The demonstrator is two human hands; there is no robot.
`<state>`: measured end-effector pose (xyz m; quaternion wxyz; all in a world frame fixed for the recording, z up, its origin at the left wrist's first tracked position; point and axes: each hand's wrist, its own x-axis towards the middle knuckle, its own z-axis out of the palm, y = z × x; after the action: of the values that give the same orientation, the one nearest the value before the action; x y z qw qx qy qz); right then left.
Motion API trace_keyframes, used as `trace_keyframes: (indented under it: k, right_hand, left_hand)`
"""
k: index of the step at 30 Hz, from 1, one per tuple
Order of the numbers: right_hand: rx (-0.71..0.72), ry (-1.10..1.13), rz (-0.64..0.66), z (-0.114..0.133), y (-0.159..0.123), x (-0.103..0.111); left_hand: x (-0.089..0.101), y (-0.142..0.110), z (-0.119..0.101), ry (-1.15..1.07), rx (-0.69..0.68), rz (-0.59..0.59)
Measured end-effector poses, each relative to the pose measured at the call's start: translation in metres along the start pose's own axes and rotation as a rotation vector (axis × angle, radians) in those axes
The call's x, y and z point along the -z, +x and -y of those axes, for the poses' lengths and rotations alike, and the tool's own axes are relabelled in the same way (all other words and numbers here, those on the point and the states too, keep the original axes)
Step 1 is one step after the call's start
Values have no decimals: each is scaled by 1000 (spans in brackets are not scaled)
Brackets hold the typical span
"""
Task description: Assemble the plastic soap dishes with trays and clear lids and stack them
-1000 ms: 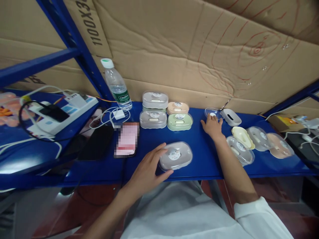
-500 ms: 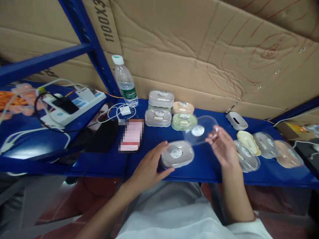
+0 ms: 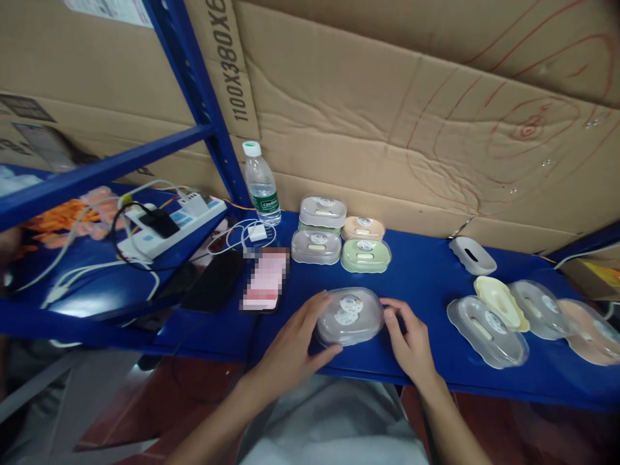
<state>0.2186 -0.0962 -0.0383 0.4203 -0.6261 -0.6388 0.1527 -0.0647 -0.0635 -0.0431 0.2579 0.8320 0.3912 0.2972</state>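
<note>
In front of me on the blue shelf lies a grey oval soap dish (image 3: 334, 332). A clear plastic lid (image 3: 365, 303) sits over its top, and two round white labels show there, partly overlapping. My left hand (image 3: 293, 345) holds the dish's left end, thumb at the near side and fingers at the far side. At the right end, my right hand (image 3: 409, 339) has its curled fingertips on the lid's edge. Whether the lid is fully seated cannot be made out.
Behind stand lidded soap dishes in grey, green (image 3: 365, 256) and peach. More lie right, beside a yellow tray (image 3: 501, 303) and a grey slotted piece (image 3: 472, 255). Left are a phone (image 3: 266, 281), a water bottle (image 3: 263, 187), cables and a power strip (image 3: 174, 226). Cardboard (image 3: 339, 97) lines the back.
My right hand has brought the clear lid left and down onto the grey dish. My left hand stays at the dish's left end. The view has shifted slightly.
</note>
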Motion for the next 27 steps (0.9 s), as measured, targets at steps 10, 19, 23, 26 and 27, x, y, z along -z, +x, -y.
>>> trace_keyframes:
  k: [10,19,23,26,27]
  right_hand:
    - [308,-131,127,1,3,5]
    - [15,-263,-332,-28,-14,48]
    - [156,-137,-355,-27,-42,66]
    - [251,-151,-282,-32,-60,74]
    - [265,-161,-271,-35,-65,75]
  left_hand:
    - [0,-1,0,-9,5,-27]
    - [-10,13,-1,184,16,-86]
    - [-34,51,-37,393,-60,-77]
    - [-62,92,-69,464,-100,46]
    - [-70,105,-76,450,-113,67]
